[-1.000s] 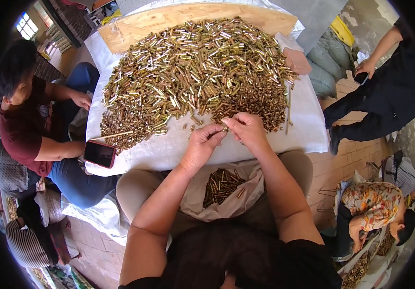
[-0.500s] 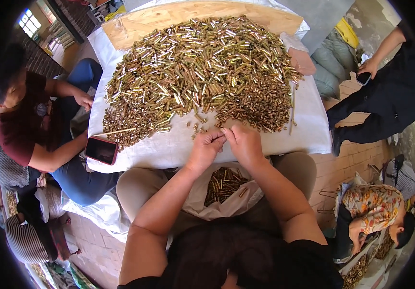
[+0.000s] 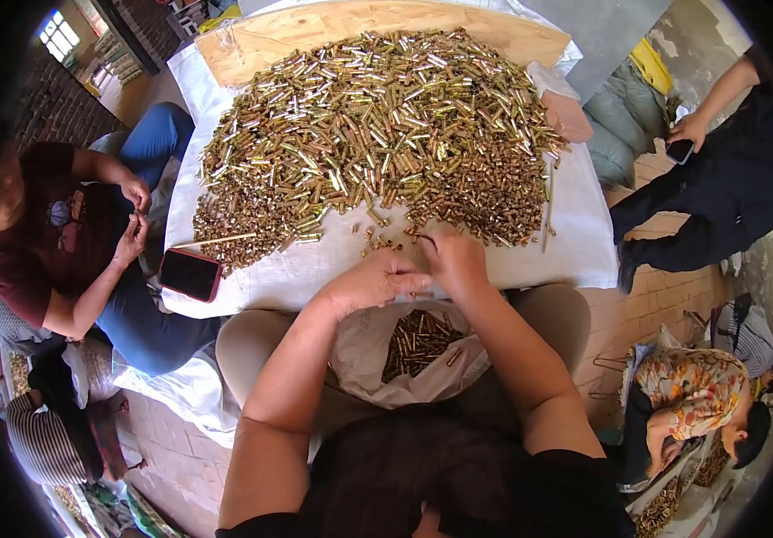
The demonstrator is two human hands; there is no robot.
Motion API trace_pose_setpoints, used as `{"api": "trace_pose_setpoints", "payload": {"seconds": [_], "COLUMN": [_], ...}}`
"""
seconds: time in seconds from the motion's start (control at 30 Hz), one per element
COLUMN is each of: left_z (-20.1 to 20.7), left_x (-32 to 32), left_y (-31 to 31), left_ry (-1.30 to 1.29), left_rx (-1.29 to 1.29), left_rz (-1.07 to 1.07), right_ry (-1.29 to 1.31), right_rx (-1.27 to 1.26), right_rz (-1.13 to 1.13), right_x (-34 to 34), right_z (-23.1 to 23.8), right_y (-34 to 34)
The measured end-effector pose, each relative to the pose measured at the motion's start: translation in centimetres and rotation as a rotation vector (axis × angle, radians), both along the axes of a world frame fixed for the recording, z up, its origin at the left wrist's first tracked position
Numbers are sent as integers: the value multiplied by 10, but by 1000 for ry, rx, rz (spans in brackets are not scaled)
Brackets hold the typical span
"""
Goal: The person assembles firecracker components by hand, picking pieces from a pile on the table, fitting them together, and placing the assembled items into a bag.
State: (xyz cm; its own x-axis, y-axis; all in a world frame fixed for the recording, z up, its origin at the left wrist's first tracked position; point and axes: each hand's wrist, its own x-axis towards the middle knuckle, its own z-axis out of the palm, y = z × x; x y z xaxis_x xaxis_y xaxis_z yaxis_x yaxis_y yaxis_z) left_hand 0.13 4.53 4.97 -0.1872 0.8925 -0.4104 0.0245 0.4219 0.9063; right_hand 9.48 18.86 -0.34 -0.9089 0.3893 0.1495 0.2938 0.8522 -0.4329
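A large heap of slim brass-coloured tubes point(image 3: 377, 117) covers the white-sheeted table point(image 3: 288, 291). Along its near side lie shorter brass-coloured pieces point(image 3: 485, 202). My left hand point(image 3: 377, 280) is over the table's near edge, above a white bag point(image 3: 355, 354) in my lap. Its fingers are bent together and point right; what they hold, if anything, is too small to name. My right hand point(image 3: 453, 260) reaches to a few loose short pieces point(image 3: 377, 240) at the heap's near edge, thumb and fingertips pinched, their contents hidden. Inside the bag are several thin brass-coloured tubes point(image 3: 418, 345).
A wooden board point(image 3: 386, 27) edges the heap's far side. A phone point(image 3: 191, 273) and a thin stick point(image 3: 216, 241) lie at the table's left; another stick point(image 3: 548, 202) lies at right. A person in maroon point(image 3: 73, 224) sits at left; another point(image 3: 718, 179) at right holds a phone.
My hands were together over the table's near edge; now they are apart. The left has dropped toward the bag, the right reaches slightly forward. The person at left has raised both hands together.
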Motion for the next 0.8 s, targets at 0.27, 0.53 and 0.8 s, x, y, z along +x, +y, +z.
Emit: {"api": "trace_pose_setpoints", "payload": {"seconds": [0.27,0.53,0.8], "left_z": [-56,-56,-58], "left_x": [-36,-35,-31], "left_y": [7,9,9], "left_ry": [1168,1058,1096], "left_rx": [-53,-14,3], "left_rz": [363,452,463], "right_ry": [89,-11,62], "right_rx": [98,40,-124], "right_rz": [57,-25,-70], "right_x": [-14,-14,-11], "right_z": [-8,-4,-5], "right_y": [2,4,17]}}
